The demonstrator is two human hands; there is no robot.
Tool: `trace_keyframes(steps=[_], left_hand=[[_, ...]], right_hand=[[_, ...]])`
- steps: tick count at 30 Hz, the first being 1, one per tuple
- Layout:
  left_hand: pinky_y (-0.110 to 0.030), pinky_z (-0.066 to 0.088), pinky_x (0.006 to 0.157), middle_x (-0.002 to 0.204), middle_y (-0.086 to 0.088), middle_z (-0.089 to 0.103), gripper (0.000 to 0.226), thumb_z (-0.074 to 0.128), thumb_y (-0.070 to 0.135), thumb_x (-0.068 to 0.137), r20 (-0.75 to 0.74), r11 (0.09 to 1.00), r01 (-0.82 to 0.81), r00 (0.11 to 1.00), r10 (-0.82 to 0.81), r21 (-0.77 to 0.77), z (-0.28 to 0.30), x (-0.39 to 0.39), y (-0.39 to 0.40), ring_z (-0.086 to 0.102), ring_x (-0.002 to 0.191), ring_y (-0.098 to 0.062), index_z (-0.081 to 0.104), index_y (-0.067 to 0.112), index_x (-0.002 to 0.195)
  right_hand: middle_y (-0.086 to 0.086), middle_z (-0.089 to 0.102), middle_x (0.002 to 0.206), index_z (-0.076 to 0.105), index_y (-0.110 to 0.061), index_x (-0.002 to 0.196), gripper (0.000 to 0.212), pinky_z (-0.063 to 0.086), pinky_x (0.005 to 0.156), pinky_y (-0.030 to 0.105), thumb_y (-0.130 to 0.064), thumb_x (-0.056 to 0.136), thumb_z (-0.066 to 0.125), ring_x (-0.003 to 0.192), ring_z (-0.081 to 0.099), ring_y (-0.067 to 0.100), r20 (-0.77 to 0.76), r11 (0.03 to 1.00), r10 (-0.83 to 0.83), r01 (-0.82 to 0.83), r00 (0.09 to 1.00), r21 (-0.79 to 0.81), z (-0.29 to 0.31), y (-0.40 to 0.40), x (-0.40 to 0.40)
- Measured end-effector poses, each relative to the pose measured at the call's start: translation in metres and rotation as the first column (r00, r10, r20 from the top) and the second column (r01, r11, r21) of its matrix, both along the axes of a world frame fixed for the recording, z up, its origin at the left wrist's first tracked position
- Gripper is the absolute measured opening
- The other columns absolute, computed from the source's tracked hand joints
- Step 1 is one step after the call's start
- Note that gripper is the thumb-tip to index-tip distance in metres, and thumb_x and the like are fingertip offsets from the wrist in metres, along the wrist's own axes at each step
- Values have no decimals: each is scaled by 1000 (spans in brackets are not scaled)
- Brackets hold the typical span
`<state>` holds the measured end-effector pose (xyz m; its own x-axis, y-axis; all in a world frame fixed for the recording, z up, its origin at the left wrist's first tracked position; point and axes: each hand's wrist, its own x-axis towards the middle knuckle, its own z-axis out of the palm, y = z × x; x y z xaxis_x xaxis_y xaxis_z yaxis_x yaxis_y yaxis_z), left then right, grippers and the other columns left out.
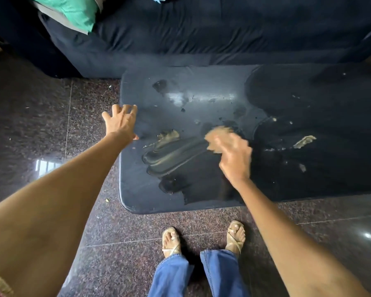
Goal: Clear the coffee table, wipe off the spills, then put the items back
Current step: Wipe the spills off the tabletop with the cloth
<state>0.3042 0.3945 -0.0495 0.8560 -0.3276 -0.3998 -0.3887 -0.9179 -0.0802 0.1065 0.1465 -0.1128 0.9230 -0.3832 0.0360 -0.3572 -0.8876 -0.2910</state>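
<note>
Right hand (234, 159) gripping a tan cloth (217, 138) on the smeared coffee table (137, 189), left hand (120, 123) spread flat at its edge — no legible writing

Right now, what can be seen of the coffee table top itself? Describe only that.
The coffee table has a dark, glossy, navy-black top with rounded corners, standing on speckled tile before a dark sofa. It carries no items, only mess: tan smears left of centre, another tan clump to the right, pale crumbs, dark wet patches and curved wipe streaks. The left hand rests fingers spread on its left edge. The right hand grips a tan cloth, blurred, against the surface mid-table.
</note>
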Motion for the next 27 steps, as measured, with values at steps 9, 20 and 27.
trace_keyframes(steps=[9, 20, 27], left_hand=[[-49, 28, 105, 143, -8, 35, 94, 79, 32, 70, 32, 998, -62, 998, 61, 34, -12, 5, -9, 28, 131, -31, 23, 17, 144], [-48, 28, 104, 142, -10, 37, 71, 69, 34, 81, 5, 999, -34, 999, 34, -29, 1, 9, -41, 27, 130, -31, 33, 15, 140], [-45, 28, 102, 140, -12, 43, 51, 56, 33, 91, -16, 989, -3, 1000, 1, -145, -5, -3, -89, 29, 129, -32, 44, 10, 134]], right_hand=[[17, 53, 119, 61, -23, 118, 56, 44, 73, 46, 2, 68, 62, 93, 49, 38, 22, 938, -332, 327, 943, 116, 15, 85, 40], [16, 46, 128, 53, -30, 130, 60, 38, 84, 44, -3, 77, 56, 103, 45, 39, -66, 853, -521, 519, 851, -53, 5, -56, 13], [14, 49, 121, 57, -27, 124, 64, 44, 66, 42, -2, 65, 67, 93, 39, 32, -63, 989, -142, 144, 988, 29, 15, 7, 20]])
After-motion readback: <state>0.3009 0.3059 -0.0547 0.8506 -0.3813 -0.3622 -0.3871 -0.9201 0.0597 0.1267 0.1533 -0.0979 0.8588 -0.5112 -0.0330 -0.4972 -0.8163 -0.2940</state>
